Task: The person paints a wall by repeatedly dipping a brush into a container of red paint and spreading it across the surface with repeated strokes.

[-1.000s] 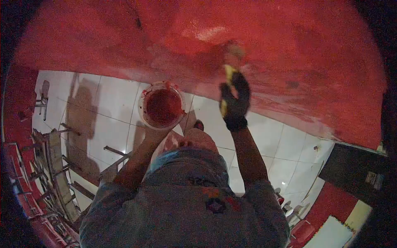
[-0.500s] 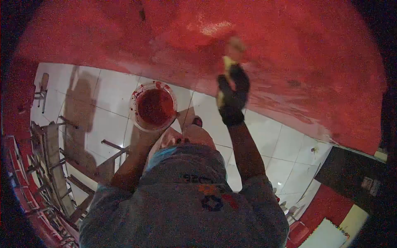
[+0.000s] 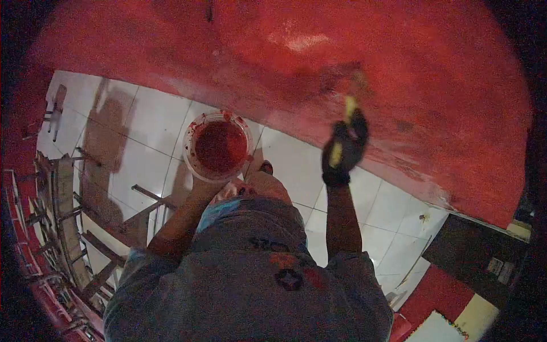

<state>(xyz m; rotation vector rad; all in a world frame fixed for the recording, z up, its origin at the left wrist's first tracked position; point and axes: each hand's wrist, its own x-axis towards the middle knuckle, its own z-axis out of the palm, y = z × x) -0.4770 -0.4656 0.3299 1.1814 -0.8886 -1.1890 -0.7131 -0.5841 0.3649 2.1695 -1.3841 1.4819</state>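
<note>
My right hand [image 3: 345,149], in a dark glove, is closed around the yellow handle of a paintbrush [image 3: 350,105]. The brush's blurred bristles point up at the red wall [image 3: 433,85], at a patch of uneven colour; whether they touch it I cannot tell. On the left, a round whitish bucket [image 3: 190,165] holds red paint [image 3: 221,146], with red smears along its rim. My left hand [image 3: 206,187] supports this bucket from its near side, its fingers mostly hidden beneath.
White floor tiles [image 3: 149,119] run along the foot of the wall. Several wooden-topped, metal-legged chairs or benches [image 3: 65,211] crowd the left side. A dark panel [image 3: 464,245] stands at the right, near a red and cream surface. One of my feet [image 3: 266,167] shows below the bucket's right side.
My right hand and the paintbrush have moved right and lower in the view. The bucket appears slightly farther right, still held by my left hand, while the camera view has shifted a little.
</note>
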